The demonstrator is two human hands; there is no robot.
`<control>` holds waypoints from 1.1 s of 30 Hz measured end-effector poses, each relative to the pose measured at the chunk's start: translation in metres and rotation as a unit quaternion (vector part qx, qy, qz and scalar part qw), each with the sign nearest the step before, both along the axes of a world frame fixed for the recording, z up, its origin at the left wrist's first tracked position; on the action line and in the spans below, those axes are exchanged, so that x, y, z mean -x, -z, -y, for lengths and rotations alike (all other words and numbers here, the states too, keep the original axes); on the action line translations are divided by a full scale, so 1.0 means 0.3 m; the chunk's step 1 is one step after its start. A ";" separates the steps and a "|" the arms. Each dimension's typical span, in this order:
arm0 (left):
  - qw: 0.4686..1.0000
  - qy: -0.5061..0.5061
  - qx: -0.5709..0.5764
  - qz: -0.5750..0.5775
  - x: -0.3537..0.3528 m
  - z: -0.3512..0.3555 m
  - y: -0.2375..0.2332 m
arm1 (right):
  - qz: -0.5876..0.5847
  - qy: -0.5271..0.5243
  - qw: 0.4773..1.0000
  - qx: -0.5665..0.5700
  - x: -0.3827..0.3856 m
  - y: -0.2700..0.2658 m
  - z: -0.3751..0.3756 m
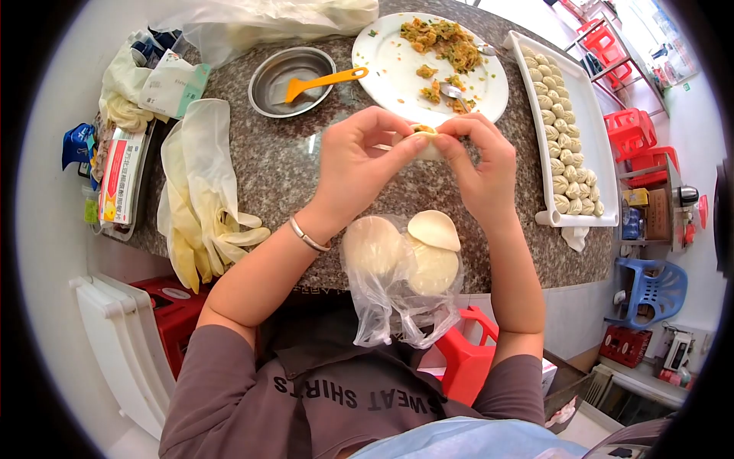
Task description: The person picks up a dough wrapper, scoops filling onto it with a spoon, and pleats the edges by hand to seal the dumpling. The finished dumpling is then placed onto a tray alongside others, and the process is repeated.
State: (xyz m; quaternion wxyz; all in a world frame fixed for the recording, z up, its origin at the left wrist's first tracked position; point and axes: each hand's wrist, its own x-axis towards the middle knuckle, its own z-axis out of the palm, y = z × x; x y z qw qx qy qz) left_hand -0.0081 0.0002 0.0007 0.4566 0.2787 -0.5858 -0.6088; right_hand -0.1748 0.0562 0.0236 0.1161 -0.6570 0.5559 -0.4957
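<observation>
Wrappers (401,260): bagged, at the counter (283,168) near edge.
Your left hand (355,164): fingertips pinched on dumpling (427,144).
Your right hand (483,164): pinching same dumpling.
Plate (390,73): filling (436,34), far edge.

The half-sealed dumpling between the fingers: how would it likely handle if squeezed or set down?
The dumpling looks soft and floppy: its thin dough bends where the left hand and right hand pinch it. Probably light, being small between the fingertips. Filling shows at its open top, so a hard squeeze could push it out.
</observation>
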 end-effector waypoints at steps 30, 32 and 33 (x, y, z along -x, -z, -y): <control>0.997 0.052 0.009 -0.048 -0.006 0.002 0.009 | 0.077 -0.034 0.995 -0.055 0.021 -0.012 -0.002; 0.997 0.053 0.018 -0.052 -0.001 -0.002 0.008 | 0.030 -0.034 0.999 -0.030 0.015 -0.011 -0.002; 0.998 0.040 0.014 -0.054 0.003 -0.005 0.005 | 0.042 -0.027 0.998 -0.029 0.013 -0.003 -0.002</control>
